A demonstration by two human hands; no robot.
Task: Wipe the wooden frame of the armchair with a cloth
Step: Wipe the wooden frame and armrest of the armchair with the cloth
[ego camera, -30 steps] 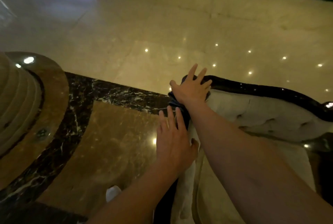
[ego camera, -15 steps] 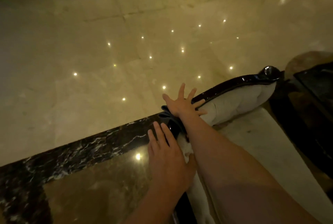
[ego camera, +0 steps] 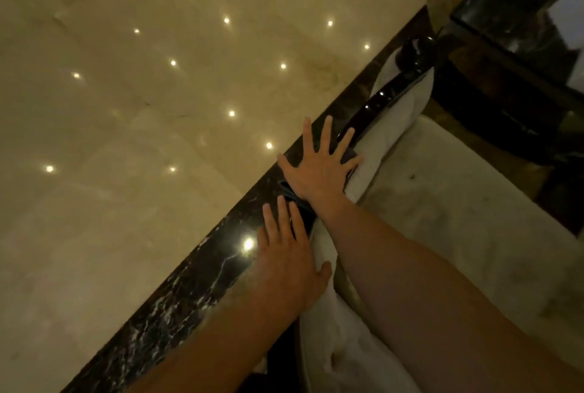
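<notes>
The armchair's dark glossy wooden frame (ego camera: pixel 384 97) runs diagonally from the lower middle up to a scrolled end at the upper right, edging cream upholstery (ego camera: pixel 407 108). My right hand (ego camera: pixel 319 168) lies flat on the frame with fingers spread, pressing a dark cloth (ego camera: pixel 353 155) whose edges show beside the thumb and at the wrist. My left hand (ego camera: pixel 286 261) rests flat on the frame just behind it, fingers together, holding nothing. The cream seat cushion (ego camera: pixel 448 203) lies to the right of both arms.
Polished beige marble floor (ego camera: pixel 142 139) with reflected ceiling lights fills the left. A black veined marble border (ego camera: pixel 177 291) runs beside the chair. Dark glossy furniture (ego camera: pixel 512 54) stands close behind the frame's scrolled end at the upper right.
The view has swung, so the chair now runs diagonally. My right hand has slid the cloth along the frame toward the scrolled end and spread its fingers wider. My left hand stays just behind it.
</notes>
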